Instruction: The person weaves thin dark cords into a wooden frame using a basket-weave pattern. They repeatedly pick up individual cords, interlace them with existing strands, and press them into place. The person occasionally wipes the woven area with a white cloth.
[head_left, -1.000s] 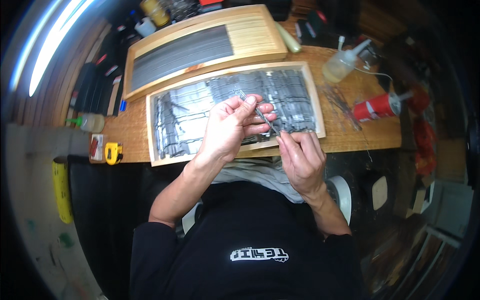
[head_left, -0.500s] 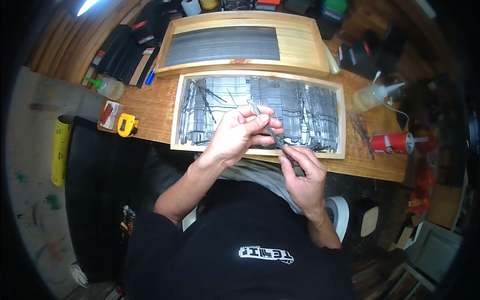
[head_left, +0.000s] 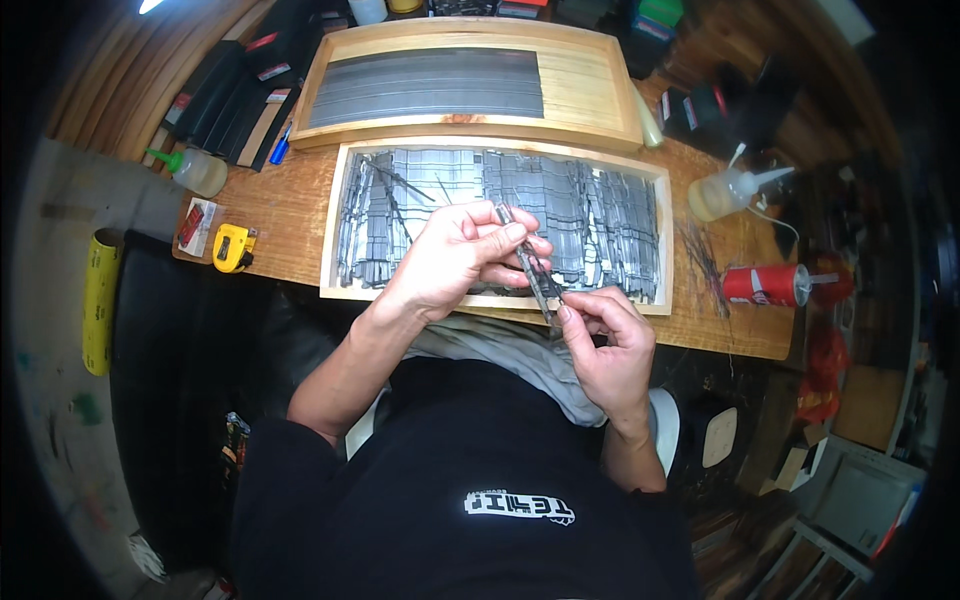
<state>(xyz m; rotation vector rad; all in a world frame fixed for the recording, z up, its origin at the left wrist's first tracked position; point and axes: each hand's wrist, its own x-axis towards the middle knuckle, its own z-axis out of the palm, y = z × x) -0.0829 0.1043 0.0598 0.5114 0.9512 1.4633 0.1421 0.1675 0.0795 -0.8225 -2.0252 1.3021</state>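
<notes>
My left hand (head_left: 455, 255) is closed around a small bundle of thin dark strips (head_left: 532, 268), gripped between thumb and fingers. The bundle slants from upper left down toward my right hand (head_left: 612, 345). My right thumb and forefinger are pinched at its lower right side, where some dark pieces stand off from the rest. Both hands are above the front edge of a shallow wooden tray (head_left: 330, 225). Inside that tray lie many grey and black strips (head_left: 430, 170) in uneven rows, with a few loose ones on top at the left.
Behind stands a second wooden tray (head_left: 585, 85) holding flat dark sheets (head_left: 430, 85). On the left are a tape measure (head_left: 232, 248), a green-tipped bottle (head_left: 203, 174) and a blue pen (head_left: 280, 148). To the right are a red can (head_left: 760, 286), another squeeze bottle (head_left: 722, 195) and loose dark strips (head_left: 705, 255).
The whole view has shifted slightly left. My right hand has moved a little rightward relative to the tray, and more of the bundle's lower end now shows, with pieces spread apart.
</notes>
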